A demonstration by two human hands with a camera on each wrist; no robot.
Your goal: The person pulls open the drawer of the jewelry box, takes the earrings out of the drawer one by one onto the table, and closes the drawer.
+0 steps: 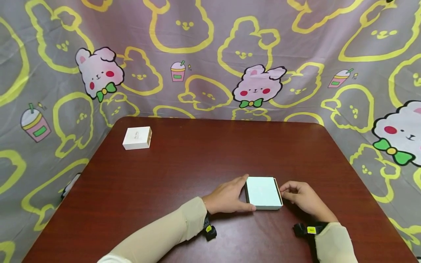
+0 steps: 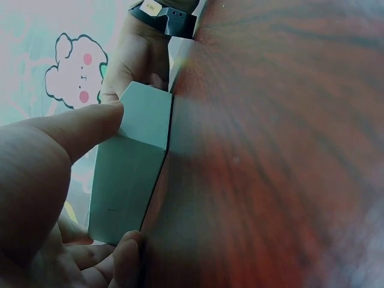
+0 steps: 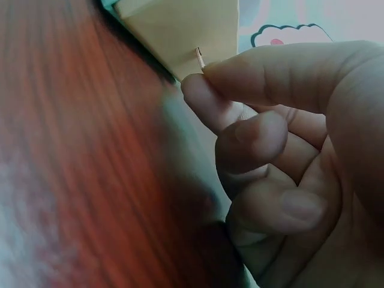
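Observation:
A flat white box [image 1: 263,191] lies on the table at the front right, with a tan inner drawer [image 3: 186,27] showing at its right side. My left hand [image 1: 227,197] grips the box from the left. In the left wrist view its thumb lies along one side of the box [image 2: 126,186] and the fingers are at the far side. At the drawer's face, my right hand [image 1: 304,199] pinches a small ribbon pull tab [image 3: 200,59] between thumb and index finger. Its other fingers are curled. What lies inside the box is hidden.
A second white box [image 1: 137,138] with small print on top stands at the back left of the dark red-brown table [image 1: 197,153]. Patterned curtains [image 1: 210,58] hang behind the table and along both sides.

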